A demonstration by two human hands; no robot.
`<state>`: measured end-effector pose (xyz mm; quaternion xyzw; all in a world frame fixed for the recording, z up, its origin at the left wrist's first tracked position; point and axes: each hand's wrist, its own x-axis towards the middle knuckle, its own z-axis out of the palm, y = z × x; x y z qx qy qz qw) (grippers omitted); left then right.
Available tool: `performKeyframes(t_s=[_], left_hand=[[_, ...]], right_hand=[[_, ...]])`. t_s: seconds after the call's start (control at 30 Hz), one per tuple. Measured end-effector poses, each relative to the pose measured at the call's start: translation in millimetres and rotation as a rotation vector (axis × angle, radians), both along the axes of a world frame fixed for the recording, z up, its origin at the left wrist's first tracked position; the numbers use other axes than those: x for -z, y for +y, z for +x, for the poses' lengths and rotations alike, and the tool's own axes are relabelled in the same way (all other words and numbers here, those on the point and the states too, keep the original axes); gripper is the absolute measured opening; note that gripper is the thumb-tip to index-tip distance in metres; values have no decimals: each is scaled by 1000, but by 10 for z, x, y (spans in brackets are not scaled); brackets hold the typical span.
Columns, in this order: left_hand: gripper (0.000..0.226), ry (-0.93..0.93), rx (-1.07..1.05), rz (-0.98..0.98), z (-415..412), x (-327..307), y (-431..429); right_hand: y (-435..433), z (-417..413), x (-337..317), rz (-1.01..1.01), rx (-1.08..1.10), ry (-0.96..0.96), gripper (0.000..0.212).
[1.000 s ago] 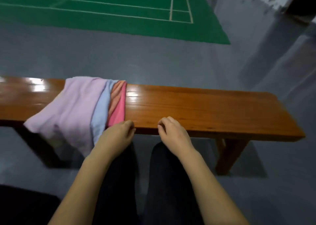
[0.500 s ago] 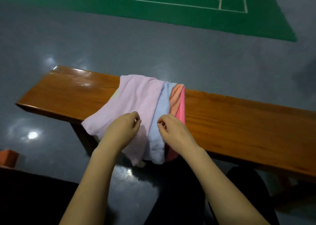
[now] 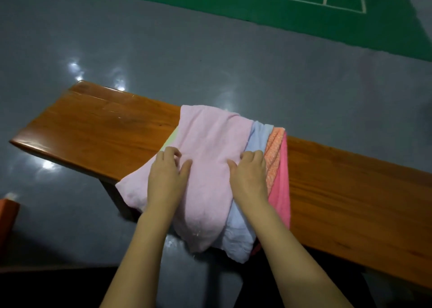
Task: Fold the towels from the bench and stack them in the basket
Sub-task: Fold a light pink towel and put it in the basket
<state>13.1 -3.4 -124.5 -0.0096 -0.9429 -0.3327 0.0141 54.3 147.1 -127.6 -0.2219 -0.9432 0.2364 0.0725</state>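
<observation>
Towels in an overlapped pile across wooden bench [image 3: 98,130], draped over near edge and hanging toward floor. Pale pink towel [image 3: 208,148] on top, light blue towel [image 3: 257,137] under it to the right, orange patterned towel [image 3: 274,153] and bright pink towel [image 3: 281,186] further right; sliver of yellow-green cloth [image 3: 171,139] peeking out at left, identity unclear. Left hand [image 3: 167,176] on left part of pale pink towel, fingers bent and bunching cloth at the tips, looks like a pinch on that towel. Right hand [image 3: 249,176] at seam between pale pink and light blue, fingers curled down into fabric; gripping top towel alone or both layers, cannot tell. Basket not in view; orange-red object [image 3: 7,216] at far left frame edge, unidentified. Nothing folded yet, judging from the pile. Risks: right-hand pinch catching the blue layer and dragging it along with the pink; hanging weight already over near edge, so any pull toward the near side likely to slide the whole pile off onto floor; glossy bench top offering little friction to hold lower towels back.
</observation>
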Motion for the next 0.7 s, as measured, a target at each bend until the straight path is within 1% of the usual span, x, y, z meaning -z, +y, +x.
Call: performKeyframes(t_s=[0.03,0.1,0.17,0.23,0.33,0.4,0.47,0.5,0.57,0.6,0.63,0.67,0.7], left_hand=[[25,-3,-32,35,3,30,-1],[26,0,-47,37,-7,64,10],[16,30,-26,33,-14,66,29],[7,53,-5,80,-4,47,19],[5,100,5,134,19,-44,-37],[6,140,13,146,22,-238,-35],[8,177,14,209,42,-541,35],[9,206,17,273,84,-721,68],[10,246,16,472,190,-1023,164],[14,225,1,578,245,-1107,140],[22,161,-40,653,288,-1153,246],[34,58,-132,704,322,-1129,312],[49,-77,-334,772,340,-1064,372]], right_hand=[[16,-11,5,-17,-3,5,35],[54,-20,14,-67,-25,26,27],[59,-12,35,-109,-63,73,19],[37,20,20,-188,-78,154,13],[-10,56,-119,-451,-10,256,9],[-36,25,-260,-634,50,288,8],[-65,-27,-461,-783,145,334,10],[-70,-46,-585,-845,182,382,12],[-60,-37,-847,-1014,197,523,13],[-38,4,-952,-1132,184,575,13],[-7,47,-993,-1275,156,596,15],[11,107,-1010,-1414,123,583,16],[35,169,-954,-1507,105,529,15]])
